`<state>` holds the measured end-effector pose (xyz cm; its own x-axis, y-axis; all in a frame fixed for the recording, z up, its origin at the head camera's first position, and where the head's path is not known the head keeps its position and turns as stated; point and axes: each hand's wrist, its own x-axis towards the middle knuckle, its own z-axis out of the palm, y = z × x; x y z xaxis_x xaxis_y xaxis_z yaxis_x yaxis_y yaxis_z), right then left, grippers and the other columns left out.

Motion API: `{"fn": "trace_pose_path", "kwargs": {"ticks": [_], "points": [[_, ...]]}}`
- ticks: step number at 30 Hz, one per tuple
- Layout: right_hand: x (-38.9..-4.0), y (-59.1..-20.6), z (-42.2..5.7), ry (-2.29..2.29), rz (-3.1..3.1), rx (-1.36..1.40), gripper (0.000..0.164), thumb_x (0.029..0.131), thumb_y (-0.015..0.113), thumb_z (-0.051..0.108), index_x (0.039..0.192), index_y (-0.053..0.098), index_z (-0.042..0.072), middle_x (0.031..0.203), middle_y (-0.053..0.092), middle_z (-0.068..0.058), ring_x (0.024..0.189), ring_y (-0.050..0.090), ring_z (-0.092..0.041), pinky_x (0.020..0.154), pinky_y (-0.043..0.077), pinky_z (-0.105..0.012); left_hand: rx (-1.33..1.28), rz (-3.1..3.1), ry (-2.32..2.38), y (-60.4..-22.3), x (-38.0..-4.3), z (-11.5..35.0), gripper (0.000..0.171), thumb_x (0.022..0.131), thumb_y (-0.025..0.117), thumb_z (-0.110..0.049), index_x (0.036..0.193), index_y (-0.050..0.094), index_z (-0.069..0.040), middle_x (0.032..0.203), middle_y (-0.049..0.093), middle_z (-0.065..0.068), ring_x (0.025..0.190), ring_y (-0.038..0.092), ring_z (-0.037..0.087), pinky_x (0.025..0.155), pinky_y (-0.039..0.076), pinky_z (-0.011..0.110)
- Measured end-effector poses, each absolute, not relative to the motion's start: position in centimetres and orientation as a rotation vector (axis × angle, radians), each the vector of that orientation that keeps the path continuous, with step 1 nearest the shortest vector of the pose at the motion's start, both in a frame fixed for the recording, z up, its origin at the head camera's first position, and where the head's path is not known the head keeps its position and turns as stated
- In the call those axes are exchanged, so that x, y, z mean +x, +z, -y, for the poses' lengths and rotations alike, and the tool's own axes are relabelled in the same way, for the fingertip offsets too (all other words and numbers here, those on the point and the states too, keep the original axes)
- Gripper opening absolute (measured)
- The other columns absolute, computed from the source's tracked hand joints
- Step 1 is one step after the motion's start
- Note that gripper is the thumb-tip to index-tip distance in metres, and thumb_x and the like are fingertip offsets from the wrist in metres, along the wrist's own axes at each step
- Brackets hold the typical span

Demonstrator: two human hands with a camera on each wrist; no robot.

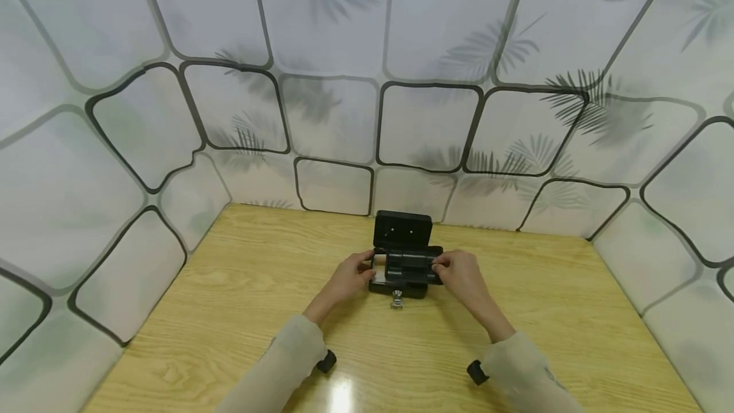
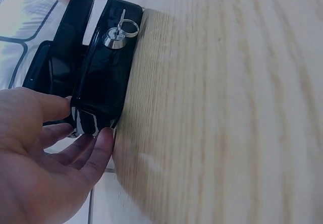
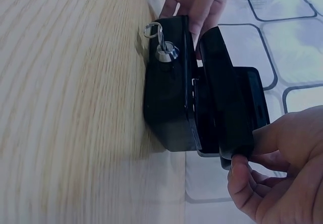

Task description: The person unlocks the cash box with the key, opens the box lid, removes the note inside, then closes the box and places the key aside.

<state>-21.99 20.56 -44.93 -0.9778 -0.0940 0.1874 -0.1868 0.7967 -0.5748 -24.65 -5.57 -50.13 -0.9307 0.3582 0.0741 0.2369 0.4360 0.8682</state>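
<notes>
A small black cash box [image 1: 413,292] stands on the table with its lid [image 1: 402,228] raised at the back. In its front lock sits a silver key [image 3: 161,35] on a ring. My left hand [image 1: 348,276] grips the left end of the box, thumb at the rim and fingers on the side wall in the left wrist view. My right hand [image 1: 463,276] pinches the right end of a black compartment tray [image 3: 222,88]. That tray is over the box, shifted to the right and apart from the front wall's top edge. A pale inside area shows at the box's left.
The light wood table [image 1: 241,317] spreads around the box on all sides. Behind it and at both sides rise pale walls [image 1: 332,120] with a stone-and-leaf pattern. Dark bands [image 1: 327,361] sit at both sleeve cuffs.
</notes>
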Motion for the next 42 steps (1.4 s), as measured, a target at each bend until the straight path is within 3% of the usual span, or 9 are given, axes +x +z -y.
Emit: {"fn": "trace_pose_path", "kwargs": {"ticks": [9, 19, 28, 42], "points": [[-21.6, -44.3, -21.9, 0.975, 2.832, 0.212, 0.012, 0.093, 0.071, 0.001, 0.1, 0.079, -0.004, 0.093, 0.076, -0.016, 0.061, 0.056, -0.014, 0.058, 0.048, -0.032, 0.565, -2.582, 1.503, -50.0, -24.6, 5.5, 0.051, 0.103, 0.058, -0.001, 0.15, 0.043, 0.011, 0.145, 0.048, 0.032, 0.123, 0.059, 0.044, 0.102, 0.048, 0.054], [-20.6, -43.2, -23.4, 0.975, 2.866, 0.182, 0.014, 0.095, 0.071, 0.003, 0.104, 0.078, -0.004, 0.1, 0.076, -0.02, 0.068, 0.062, -0.016, 0.061, 0.051, -0.035, 0.571, -2.582, 1.505, -50.2, -24.6, 5.4, 0.051, 0.102, 0.059, 0.001, 0.149, 0.044, 0.012, 0.144, 0.049, 0.033, 0.122, 0.059, 0.043, 0.102, 0.048, 0.053], [-20.2, -41.9, -26.0, 0.928, 2.877, 0.206, 0.016, 0.096, 0.07, 0.004, 0.107, 0.077, -0.005, 0.102, 0.074, -0.023, 0.06, 0.056, -0.016, 0.053, 0.044, -0.031, 0.546, -2.593, 1.516, -50.3, -24.6, 5.2, 0.051, 0.1, 0.059, 0.004, 0.149, 0.045, 0.012, 0.142, 0.05, 0.034, 0.122, 0.059, 0.043, 0.102, 0.049, 0.052], [-20.6, -41.3, -30.0, 0.859, 2.859, 0.227, 0.019, 0.098, 0.069, 0.007, 0.109, 0.076, -0.007, 0.109, 0.071, -0.029, 0.066, 0.06, -0.019, 0.054, 0.044, -0.034, 0.575, -2.613, 1.505, -50.6, -24.7, 5.2, 0.052, 0.1, 0.058, 0.005, 0.149, 0.044, 0.013, 0.141, 0.051, 0.034, 0.121, 0.06, 0.042, 0.101, 0.05, 0.05]]}}
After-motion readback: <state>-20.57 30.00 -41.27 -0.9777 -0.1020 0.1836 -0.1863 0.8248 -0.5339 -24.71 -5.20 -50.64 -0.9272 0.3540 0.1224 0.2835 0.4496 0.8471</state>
